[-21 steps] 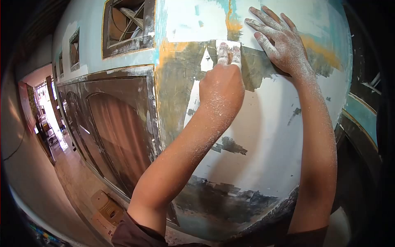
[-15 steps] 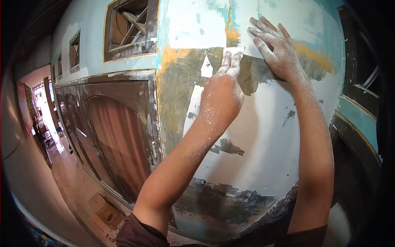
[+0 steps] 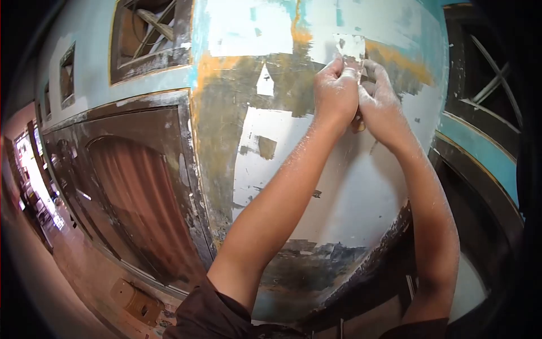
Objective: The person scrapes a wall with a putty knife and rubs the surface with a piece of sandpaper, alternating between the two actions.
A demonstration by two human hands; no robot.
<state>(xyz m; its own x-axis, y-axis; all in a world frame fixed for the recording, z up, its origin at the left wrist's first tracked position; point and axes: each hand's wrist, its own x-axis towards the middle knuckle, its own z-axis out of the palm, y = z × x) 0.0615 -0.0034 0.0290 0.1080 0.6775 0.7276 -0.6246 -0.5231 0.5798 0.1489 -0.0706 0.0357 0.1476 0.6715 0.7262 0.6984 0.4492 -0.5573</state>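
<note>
Both hands are raised together before a patchy wall (image 3: 226, 124) of white, dark, orange and turquoise areas. My left hand (image 3: 337, 90), dusted with white powder, is closed on a flat scraper blade (image 3: 351, 46) coated with white paste, its thumb on the blade's lower part. My right hand (image 3: 379, 90) is beside it, fingers curled around the scraper's right edge. What looks like the end of a handle shows below, between the hands.
Left of the wall is a dark wooden door frame (image 3: 186, 141) with a reddish curtain (image 3: 135, 186). A brown plastic stool (image 3: 135, 302) stands on the floor at lower left. Dark lattice windows (image 3: 149, 37) are on both sides.
My right hand has left the wall and come down to the scraper beside my left hand. My left hand has moved right with the scraper. The camera view has shifted right.
</note>
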